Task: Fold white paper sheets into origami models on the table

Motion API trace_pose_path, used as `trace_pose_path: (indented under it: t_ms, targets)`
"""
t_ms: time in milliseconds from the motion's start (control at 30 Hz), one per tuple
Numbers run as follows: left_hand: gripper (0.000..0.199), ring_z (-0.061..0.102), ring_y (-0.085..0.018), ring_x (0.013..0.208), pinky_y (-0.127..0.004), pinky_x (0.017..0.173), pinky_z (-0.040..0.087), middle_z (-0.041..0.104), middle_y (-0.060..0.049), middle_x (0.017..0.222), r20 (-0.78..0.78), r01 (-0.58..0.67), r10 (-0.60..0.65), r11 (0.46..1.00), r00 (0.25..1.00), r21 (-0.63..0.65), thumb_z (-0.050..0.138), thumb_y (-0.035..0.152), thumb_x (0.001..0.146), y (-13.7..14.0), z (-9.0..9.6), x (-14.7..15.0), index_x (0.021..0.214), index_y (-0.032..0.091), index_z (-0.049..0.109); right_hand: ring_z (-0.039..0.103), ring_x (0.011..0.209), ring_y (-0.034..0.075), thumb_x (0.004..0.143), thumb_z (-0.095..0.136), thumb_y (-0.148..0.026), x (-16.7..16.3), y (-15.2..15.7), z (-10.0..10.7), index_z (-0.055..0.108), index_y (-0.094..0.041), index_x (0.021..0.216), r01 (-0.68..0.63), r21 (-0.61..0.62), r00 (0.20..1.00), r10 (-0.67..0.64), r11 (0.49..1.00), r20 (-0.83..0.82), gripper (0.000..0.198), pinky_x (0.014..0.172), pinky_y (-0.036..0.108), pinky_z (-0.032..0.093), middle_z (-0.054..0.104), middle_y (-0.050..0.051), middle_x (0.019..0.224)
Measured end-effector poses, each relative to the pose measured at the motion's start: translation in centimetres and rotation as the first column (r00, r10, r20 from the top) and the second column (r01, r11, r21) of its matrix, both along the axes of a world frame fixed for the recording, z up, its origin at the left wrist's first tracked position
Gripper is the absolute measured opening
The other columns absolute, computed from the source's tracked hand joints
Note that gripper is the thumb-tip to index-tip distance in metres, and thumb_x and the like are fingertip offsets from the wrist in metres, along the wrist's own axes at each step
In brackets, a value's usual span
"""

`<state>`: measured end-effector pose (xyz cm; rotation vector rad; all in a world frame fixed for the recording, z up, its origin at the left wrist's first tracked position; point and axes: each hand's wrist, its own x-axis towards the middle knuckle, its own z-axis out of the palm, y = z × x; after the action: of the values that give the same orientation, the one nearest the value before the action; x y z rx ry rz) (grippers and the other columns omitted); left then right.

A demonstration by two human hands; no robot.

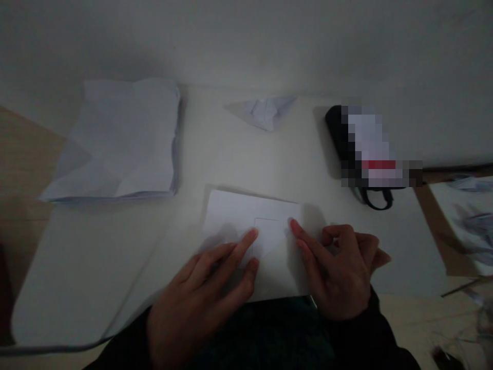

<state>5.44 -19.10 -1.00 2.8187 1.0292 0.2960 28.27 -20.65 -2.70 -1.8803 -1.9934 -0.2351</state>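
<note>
A white sheet of folded paper lies near the table's front edge, with a squared flap or crease line showing at its middle. My left hand rests on its left part; the index fingertip and thumb press beside the crease, apart from each other, and the fingers are stretched out. At the paper's right edge, my right hand has its index finger and thumb close together on the sheet, the other fingers curled. Whether the thumb goes under the edge is hard to see. Behind the sheet lies a small folded paper piece with pointed wings.
To the left, a thick stack of creased white paper reaches past the table's edge. A black case with a strap loop lies at the back right, partly blurred out. Beyond the right edge, more folded papers lie lower down. A wall closes the back.
</note>
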Motion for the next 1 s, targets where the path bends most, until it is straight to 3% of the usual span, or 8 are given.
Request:
trace_pose_path:
  t_ms: [200, 300, 367, 400, 533, 700, 833, 1000]
  targets:
    - [0.031, 0.048, -0.024, 0.109, -0.037, 0.084, 0.048, 0.037, -0.007, 0.143, 0.019, -0.007, 0.007, 1.0, 1.0, 0.016, 0.042, 0.014, 0.085, -0.1, -0.1, 0.0, 0.113, 0.019, 0.056, 0.041, 0.087, 0.023, 0.079, 0.059, -0.03, -2.2, -0.5, 0.3, 0.064, -0.033, 0.108, 0.011, 0.074, 1.0, -0.012, 0.997, 0.017, 0.029, 0.074, 0.042, 0.028, 0.052, 0.007, 0.096]
    - [0.038, 0.047, -0.023, 0.109, -0.036, 0.086, 0.047, 0.034, -0.006, 0.145, -0.001, -0.017, 0.017, 1.0, 1.0, -0.001, 0.043, 0.013, 0.084, -0.1, -0.3, 0.1, 0.12, 0.019, 0.052, 0.047, 0.091, 0.023, 0.081, 0.058, -0.026, -4.8, -1.7, 0.4, 0.065, -0.026, 0.107, -0.099, 0.045, 0.988, 0.103, 0.994, -0.118, 0.027, 0.076, 0.041, 0.035, 0.055, 0.008, 0.101]
    - [0.042, 0.046, -0.022, 0.11, -0.035, 0.088, 0.046, 0.031, -0.005, 0.146, -0.018, -0.032, 0.031, 0.999, 0.999, -0.014, 0.042, 0.011, 0.083, -0.4, -0.3, 0.3, 0.124, 0.016, 0.049, 0.051, 0.092, 0.023, 0.083, 0.054, -0.019, -6.0, -2.3, 0.4, 0.067, -0.02, 0.101, -0.046, 0.116, 0.965, 0.074, 0.992, -0.251, 0.022, 0.077, 0.04, 0.039, 0.06, 0.009, 0.1]
    - [0.043, 0.045, -0.022, 0.111, -0.035, 0.09, 0.046, 0.029, -0.006, 0.147, -0.019, -0.04, 0.04, 0.999, 0.999, -0.018, 0.041, 0.011, 0.083, -0.6, -0.2, 0.4, 0.125, 0.014, 0.048, 0.053, 0.094, 0.023, 0.083, 0.055, -0.02, -6.3, -2.4, 0.5, 0.067, -0.02, 0.1, -0.089, 0.093, 0.958, 0.111, 0.992, -0.263, 0.021, 0.078, 0.04, 0.041, 0.062, 0.009, 0.101]
    - [0.04, 0.045, -0.024, 0.109, -0.036, 0.089, 0.044, 0.028, -0.01, 0.147, -0.039, -0.06, 0.06, 0.998, 0.997, -0.01, 0.043, 0.011, 0.079, -2.1, 0.2, 0.2, 0.118, 0.008, 0.052, 0.058, 0.101, 0.023, 0.081, 0.057, -0.015, -5.3, -1.8, 0.8, 0.068, -0.019, 0.099, -0.285, 0.076, 0.915, 0.295, 0.956, -0.275, 0.021, 0.079, 0.039, 0.047, 0.065, 0.01, 0.106]
    - [0.031, 0.05, -0.021, 0.104, -0.041, 0.09, 0.036, 0.042, -0.002, 0.14, -0.046, -0.041, 0.04, 0.999, 0.998, -0.02, 0.046, 0.019, 0.086, -1.9, 1.3, -1.8, 0.115, 0.022, 0.056, 0.053, 0.115, 0.024, 0.078, 0.056, -0.011, -3.4, -0.8, 1.3, 0.065, -0.018, 0.102, -0.486, 0.034, 0.815, 0.467, 0.873, -0.342, 0.027, 0.085, 0.042, 0.049, 0.062, 0.012, 0.116]
    - [0.04, 0.05, -0.016, 0.107, -0.035, 0.092, 0.033, 0.054, 0.002, 0.129, 0.04, 0.067, -0.065, 0.996, 0.997, -0.066, 0.039, 0.005, 0.086, -0.4, 1.4, -3.6, 0.119, 0.022, 0.053, 0.054, 0.115, 0.023, 0.076, 0.056, -0.012, -3.3, -0.7, 1.6, 0.067, -0.017, 0.098, -0.551, 0.023, 0.776, 0.522, 0.834, -0.353, 0.024, 0.087, 0.042, 0.049, 0.064, 0.013, 0.113]
    - [0.028, 0.051, -0.018, 0.107, -0.035, 0.09, 0.036, 0.057, -0.002, 0.126, 0.188, 0.064, -0.043, 0.992, 0.981, -0.108, 0.044, 0.013, 0.089, -0.1, 0.7, -3.9, 0.112, 0.02, 0.058, 0.056, 0.113, 0.024, 0.076, 0.057, -0.013, -3.3, -0.6, 1.7, 0.067, -0.015, 0.096, -0.578, 0.023, 0.766, 0.553, 0.815, -0.328, 0.023, 0.087, 0.042, 0.048, 0.066, 0.012, 0.11]
